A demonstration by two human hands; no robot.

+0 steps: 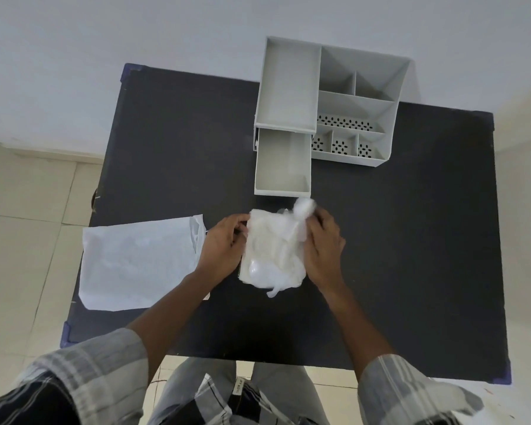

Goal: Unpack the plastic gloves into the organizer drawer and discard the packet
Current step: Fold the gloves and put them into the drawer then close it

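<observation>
A stack of thin white plastic gloves (272, 253) lies on the black table (411, 240), just in front of the organizer's pulled-out drawer (282, 162). My left hand (221, 243) grips the stack's left edge. My right hand (324, 245) holds its right side, and a loose bit of glove sticks up blurred near my right fingertips. The drawer is grey and nothing shows inside it. A flat white packet (138, 265) rests on the table to the left of my left hand, its open end toward that hand.
The grey organizer (359, 108) with several compartments stands at the table's far edge against the white wall. The packet hangs slightly over the table's left edge. Beige floor tiles surround the table.
</observation>
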